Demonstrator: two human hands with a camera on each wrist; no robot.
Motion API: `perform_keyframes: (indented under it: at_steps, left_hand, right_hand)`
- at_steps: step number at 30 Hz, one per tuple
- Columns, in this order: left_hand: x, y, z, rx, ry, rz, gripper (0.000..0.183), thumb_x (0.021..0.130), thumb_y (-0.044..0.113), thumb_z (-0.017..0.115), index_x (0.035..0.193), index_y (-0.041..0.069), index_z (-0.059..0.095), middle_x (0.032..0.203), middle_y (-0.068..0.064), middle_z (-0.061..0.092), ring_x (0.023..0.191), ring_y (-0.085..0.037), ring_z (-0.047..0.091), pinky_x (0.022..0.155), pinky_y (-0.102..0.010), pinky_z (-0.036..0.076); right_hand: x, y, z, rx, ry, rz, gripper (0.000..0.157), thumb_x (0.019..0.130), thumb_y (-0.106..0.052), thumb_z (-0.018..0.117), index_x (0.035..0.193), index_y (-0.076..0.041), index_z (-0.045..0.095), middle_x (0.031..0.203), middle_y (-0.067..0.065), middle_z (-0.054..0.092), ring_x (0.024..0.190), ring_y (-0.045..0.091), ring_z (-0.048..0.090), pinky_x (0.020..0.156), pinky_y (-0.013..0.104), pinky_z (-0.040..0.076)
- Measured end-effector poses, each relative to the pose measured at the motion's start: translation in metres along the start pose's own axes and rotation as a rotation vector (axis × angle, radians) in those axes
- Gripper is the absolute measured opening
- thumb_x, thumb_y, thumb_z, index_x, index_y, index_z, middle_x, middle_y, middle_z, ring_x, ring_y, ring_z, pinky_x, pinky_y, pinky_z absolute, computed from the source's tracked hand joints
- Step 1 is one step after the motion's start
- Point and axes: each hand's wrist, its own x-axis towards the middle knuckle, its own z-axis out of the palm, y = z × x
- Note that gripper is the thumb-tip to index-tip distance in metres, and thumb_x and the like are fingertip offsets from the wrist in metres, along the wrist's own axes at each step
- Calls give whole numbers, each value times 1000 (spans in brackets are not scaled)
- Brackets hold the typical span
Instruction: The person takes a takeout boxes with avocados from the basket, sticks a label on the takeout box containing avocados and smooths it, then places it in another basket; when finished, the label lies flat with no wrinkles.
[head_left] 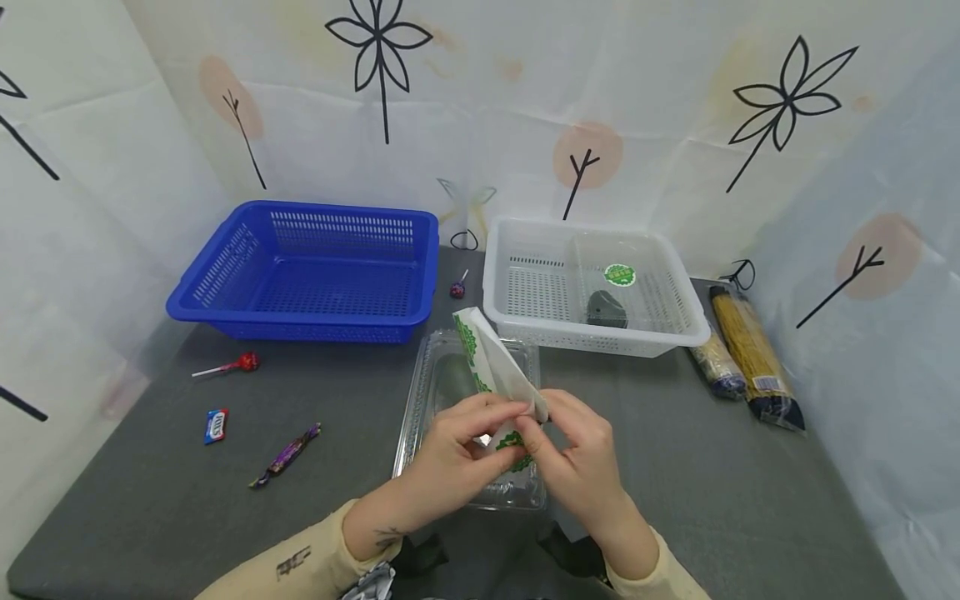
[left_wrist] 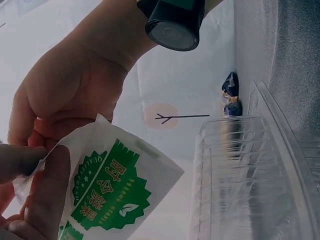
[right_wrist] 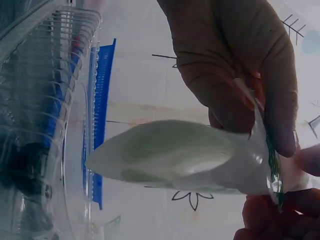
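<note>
A white strip of stickers (head_left: 495, 358) with green leaf labels is held up between both hands. My left hand (head_left: 450, 454) pinches it from the left between thumb and fingers, and my right hand (head_left: 581, 454) pinches it from the right, with the thumbs close together. In the left wrist view a green label (left_wrist: 112, 187) with Chinese lettering shows on the white strip, beside the left fingertips. Toward the right wrist camera the strip's pale back (right_wrist: 170, 155) curves outward. Below the hands lies a clear plastic box (head_left: 411, 421), partly hidden by them.
Behind stand a blue basket (head_left: 322, 321) and a white basket (head_left: 600, 337) holding a clear lidded box with a green label (head_left: 620, 275). A red lollipop (head_left: 247, 361), a purple lollipop (head_left: 457, 290), wrapped candies (head_left: 285, 456) and bagged noodles (head_left: 757, 358) lie around.
</note>
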Motion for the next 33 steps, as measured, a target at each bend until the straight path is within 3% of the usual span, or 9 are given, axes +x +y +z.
perform_keyframes:
  at_steps: [6,13,20,23,28,33]
  left_hand:
    - [1,3,0,-167,-16,-85,41,78,-5,60,117,-2,49,105,-17,56,91,-19,57,54,-28,52]
    - [1,8,0,-234,-17,-177,43,78,-6,58,119,0,46,98,-18,57,82,-16,58,57,-31,53]
    - [0,11,-5,-317,-49,-215,48,76,-10,58,121,-4,42,101,-24,51,83,-15,57,61,-34,53]
    - [2,10,-3,-357,-69,-288,49,76,-10,58,122,-1,42,103,-23,50,85,-15,57,64,-34,53]
    - [12,5,15,-420,-99,-392,52,75,-13,56,123,2,42,103,-20,50,84,-15,55,67,-29,51]
    - [29,-1,51,-478,-93,-458,54,75,-15,53,124,5,41,105,-16,51,82,-12,56,67,-26,51]
  right_hand:
    - [0,-2,-7,109,74,31,14,82,5,51,77,2,64,76,11,61,64,14,54,56,20,47]
    - [-4,1,-18,140,214,129,13,77,16,51,74,8,62,73,11,60,61,10,55,57,17,49]
    - [-8,7,-37,239,381,190,12,78,18,47,76,16,59,73,4,62,58,10,56,57,16,49]
    - [-8,8,-49,223,451,209,11,78,17,48,74,16,59,66,4,61,54,11,55,55,16,48]
    - [-7,6,-70,186,564,240,14,79,13,52,66,15,57,57,5,59,49,11,53,52,16,47]
    - [-10,-2,-89,231,718,230,15,78,13,54,64,17,56,55,9,59,45,15,51,49,19,46]
